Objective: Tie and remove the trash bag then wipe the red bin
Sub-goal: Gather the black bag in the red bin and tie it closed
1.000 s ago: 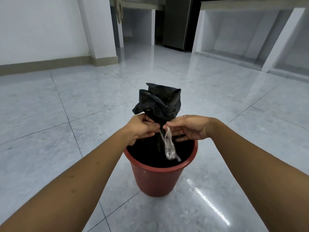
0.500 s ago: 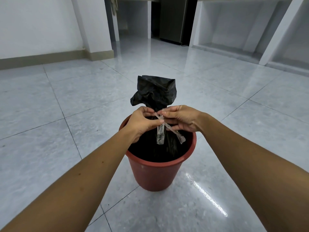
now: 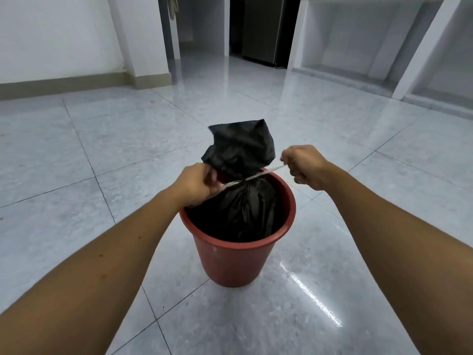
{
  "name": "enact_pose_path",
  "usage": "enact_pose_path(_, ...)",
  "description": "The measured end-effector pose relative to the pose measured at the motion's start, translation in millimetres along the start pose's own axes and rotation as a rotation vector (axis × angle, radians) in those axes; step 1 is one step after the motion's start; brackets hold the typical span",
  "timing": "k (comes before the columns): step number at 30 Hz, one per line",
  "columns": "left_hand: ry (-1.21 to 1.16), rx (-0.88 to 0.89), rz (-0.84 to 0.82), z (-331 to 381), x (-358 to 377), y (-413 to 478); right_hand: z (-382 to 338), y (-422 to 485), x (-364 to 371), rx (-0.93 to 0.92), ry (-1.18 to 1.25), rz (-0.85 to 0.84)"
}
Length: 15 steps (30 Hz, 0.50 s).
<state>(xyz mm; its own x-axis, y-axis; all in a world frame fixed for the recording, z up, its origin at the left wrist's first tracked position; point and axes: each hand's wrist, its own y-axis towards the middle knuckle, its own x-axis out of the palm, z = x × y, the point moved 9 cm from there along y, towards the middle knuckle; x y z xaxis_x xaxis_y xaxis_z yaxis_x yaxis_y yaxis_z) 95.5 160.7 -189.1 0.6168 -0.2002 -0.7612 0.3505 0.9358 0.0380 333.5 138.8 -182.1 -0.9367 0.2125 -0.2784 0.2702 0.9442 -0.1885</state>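
Note:
A red bin (image 3: 235,262) stands on the tiled floor in front of me. Inside it sits a black trash bag (image 3: 243,149), its neck gathered and its top sticking up above the rim. A clear plastic strip (image 3: 258,175) runs taut around the neck. My left hand (image 3: 197,184) grips one end of the strip at the bin's left rim. My right hand (image 3: 304,165) holds the other end in a fist, up and to the right of the bag.
Glossy grey floor tiles (image 3: 102,149) spread all around the bin. A white wall with a beige skirting (image 3: 64,84) is at the far left. White counter supports (image 3: 419,49) stand at the far right, a dark fridge (image 3: 263,29) at the back.
My hands were together at the bag's neck with the strip hanging loose. Now they have pulled apart, the right one up and rightward, and the strip is stretched tight.

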Motion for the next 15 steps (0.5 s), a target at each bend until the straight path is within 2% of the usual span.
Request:
enact_pose_path(1, 0.112, 0.014, 0.008, -2, -3, -2, 8, -1, -10, 0.005, 0.02, 0.052)
enact_pose_path(4, 0.229, 0.058, -0.009, -7, -5, -6, 28, -3, -32, 0.045, 0.069, 0.173)
enact_pose_path(8, 0.235, 0.047, 0.027, -9, -14, -7, 42, -6, -46, 0.115, 0.162, 0.326)
enact_pose_path(9, 0.152, -0.009, 0.012, -13, -14, -7, 43, -8, -48, 0.125, 0.168, 0.364)
enact_pose_path(11, -0.216, -0.173, -0.101, -26, -7, -8, 36, -8, -47, 0.115, 0.108, 0.39)
enact_pose_path(13, -0.58, -0.313, -0.238, -31, 8, -13, 25, -5, -36, 0.17, 0.083, 0.25)
enact_pose_path(15, -0.747, -0.312, -0.276, -29, 12, -14, 18, -5, -24, 0.306, 0.11, 0.044)
